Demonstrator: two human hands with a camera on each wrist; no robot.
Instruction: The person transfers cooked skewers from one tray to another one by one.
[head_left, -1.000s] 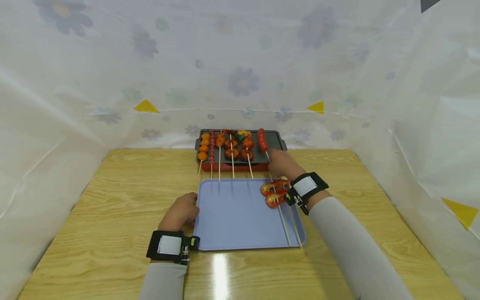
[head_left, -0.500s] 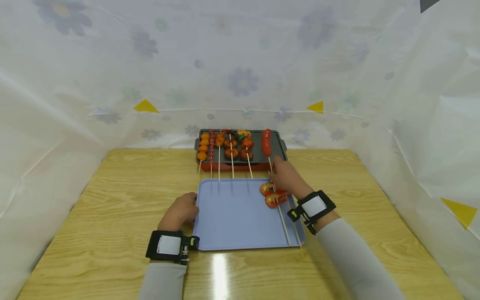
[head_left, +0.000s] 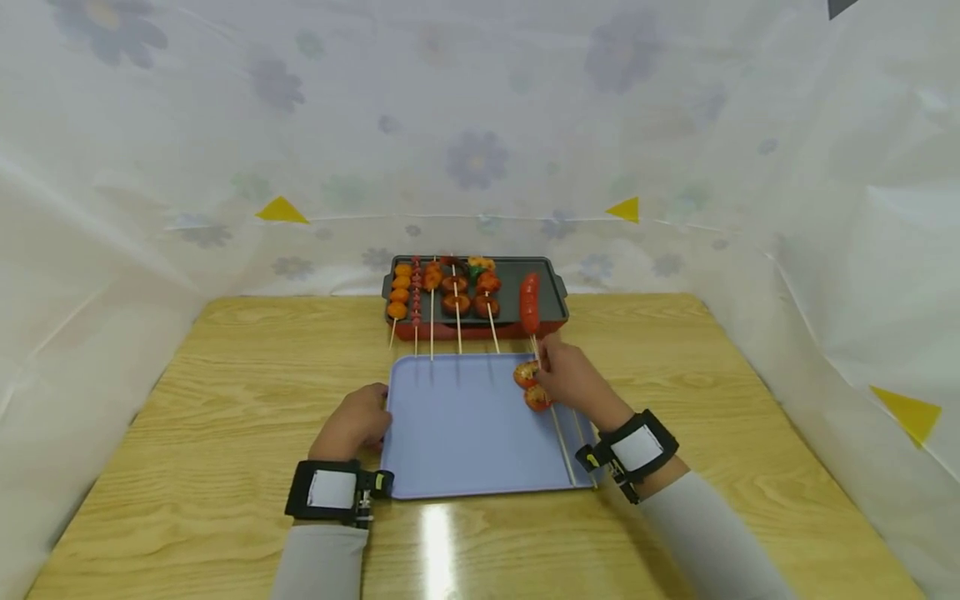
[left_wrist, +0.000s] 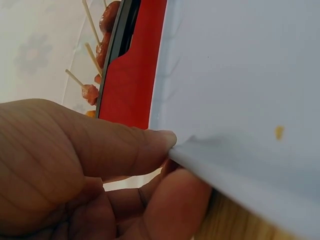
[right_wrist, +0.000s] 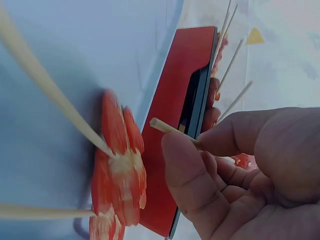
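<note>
Currently the right hand (head_left: 570,379) pinches the wooden stick of a sausage skewer (head_left: 530,304), fingers (right_wrist: 187,172) curled round the stick near its lower end, thumb against forefinger in the right wrist view. Sausage itself is red, held upright and raised, showing in front of the near right part of the grill pan (head_left: 551,287); whether it touches the pan cannot be told from the head view. Just below that hand, two shrimp skewers (head_left: 534,387) lie on the right side of the blue tray (head_left: 465,425), their sticks running toward the tray's near right corner (the shrimp are partly hidden behind the hand in the head view, plain in the right wrist view (right_wrist: 117,170)). Left hand (head_left: 352,425) grips the tray's left edge: thumb on top of the rim, fingers (left_wrist: 175,205) curled beneath it. Tray sits flat on the wooden surface (head_left: 225,400), its far edge just beside the grill pan's red base. Other skewers (head_left: 442,296) rest across the left and middle of the pan, sticks overhanging toward the tray.
</note>
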